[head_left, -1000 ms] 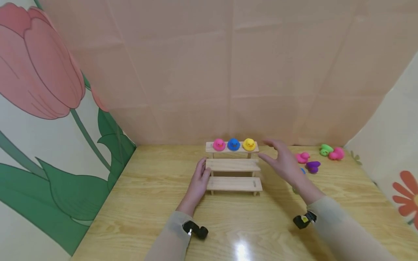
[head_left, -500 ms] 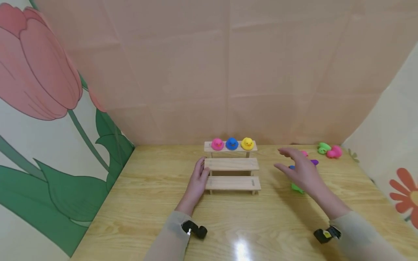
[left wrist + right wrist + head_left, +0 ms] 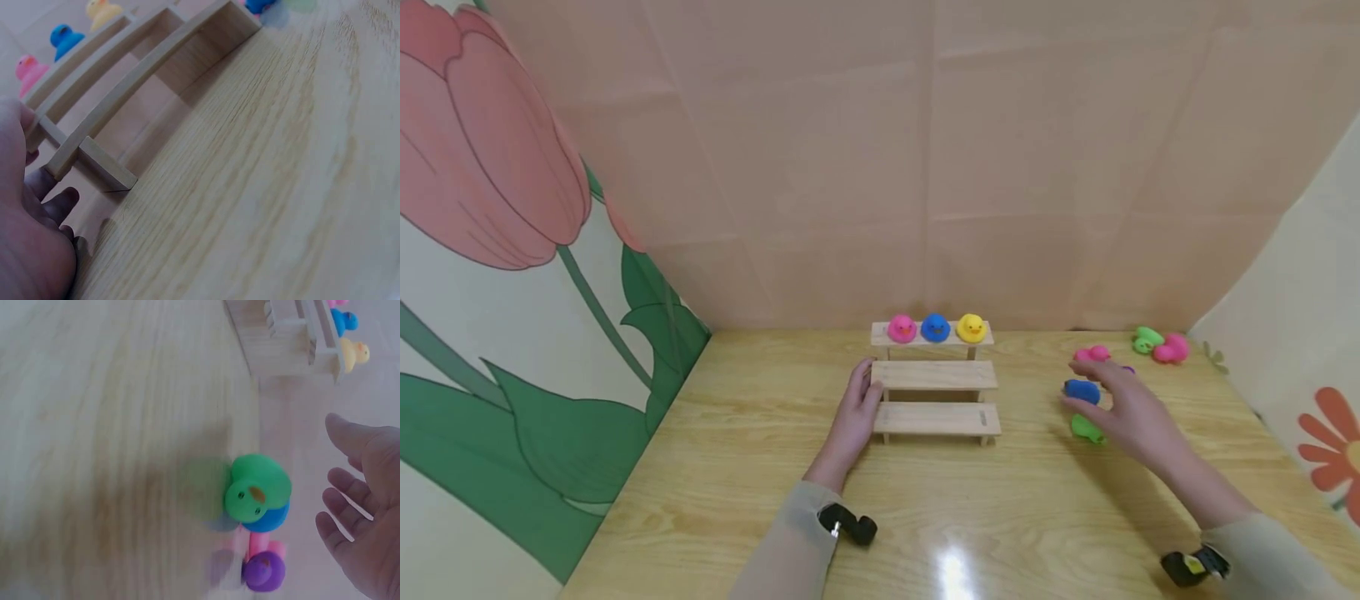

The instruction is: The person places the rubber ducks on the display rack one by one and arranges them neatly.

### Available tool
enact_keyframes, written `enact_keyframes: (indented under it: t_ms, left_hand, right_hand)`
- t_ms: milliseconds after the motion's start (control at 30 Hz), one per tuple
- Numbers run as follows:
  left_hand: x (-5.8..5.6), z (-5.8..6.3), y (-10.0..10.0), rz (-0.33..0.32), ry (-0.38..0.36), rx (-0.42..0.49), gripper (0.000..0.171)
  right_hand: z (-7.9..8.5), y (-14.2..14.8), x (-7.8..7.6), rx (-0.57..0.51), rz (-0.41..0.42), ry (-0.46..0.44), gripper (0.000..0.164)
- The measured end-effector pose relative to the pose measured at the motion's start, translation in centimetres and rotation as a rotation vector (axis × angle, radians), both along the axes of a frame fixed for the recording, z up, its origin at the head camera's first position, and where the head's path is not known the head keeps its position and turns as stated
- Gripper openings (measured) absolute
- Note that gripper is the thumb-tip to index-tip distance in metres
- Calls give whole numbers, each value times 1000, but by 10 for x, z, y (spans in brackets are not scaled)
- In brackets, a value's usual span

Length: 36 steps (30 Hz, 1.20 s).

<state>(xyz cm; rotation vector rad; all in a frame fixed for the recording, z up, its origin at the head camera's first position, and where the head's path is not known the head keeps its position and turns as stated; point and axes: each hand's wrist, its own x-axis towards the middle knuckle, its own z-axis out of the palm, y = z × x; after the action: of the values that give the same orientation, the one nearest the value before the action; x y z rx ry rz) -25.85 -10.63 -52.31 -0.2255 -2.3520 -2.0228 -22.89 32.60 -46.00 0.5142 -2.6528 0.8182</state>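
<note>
A three-tier wooden stand (image 3: pixel 936 419) stands on the table, a pink duck (image 3: pixel 902 328), a blue duck (image 3: pixel 936 327) and a yellow duck (image 3: pixel 972 328) lined up on its top tier. My left hand (image 3: pixel 854 417) holds the stand's left end; in the left wrist view the thumb lies at the middle tier and fingers (image 3: pixel 59 203) curl below. To the right, my right hand (image 3: pixel 1138 417) hovers with thumb and fingers spread, nothing between them. Beside its fingertips lie a toppled blue duck (image 3: pixel 1082 392) and a green duck (image 3: pixel 259 487).
Behind the right hand are another pink duck (image 3: pixel 1093 354) and a mostly hidden purple duck (image 3: pixel 265 572). Farther right, a green duck (image 3: pixel 1147 340) and a pink duck (image 3: pixel 1172 349) lie together near the wall. A pinkish cloth (image 3: pixel 820 208) hangs along the table's back edge.
My right hand has moved right, away from the stand's top tier to the loose ducks, uncovering the blue and green ones. The left hand stays on the stand.
</note>
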Motion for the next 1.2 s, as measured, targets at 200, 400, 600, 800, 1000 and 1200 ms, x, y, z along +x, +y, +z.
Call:
enact_keyframes:
  t_ms: [200,400,600,800,1000,1200]
  left_hand:
    - [-1,0,0,-1,-1,-1,58]
    - [-2,-2,-1,-5,-1,-3,58]
    - [-2,-2,-1,-1,2,0,57]
    - [-2,-2,-1,-10,5,-2,57]
    - [-1,-2,-1,-17,4,-2,58]
    - [-1,-1,-1,-17,5,8,58]
  right_hand:
    - [-7,13,6,20,14,10,64]
    - [-15,22,12,17,34,-45,59]
    - [-24,26,17,-1,54,-110,56]
    - [-40,32,16,-9,98,-92,65]
    - [-49,37,14,-8,130,-31,67]
    - [-52,37,16,9,158,-3,67]
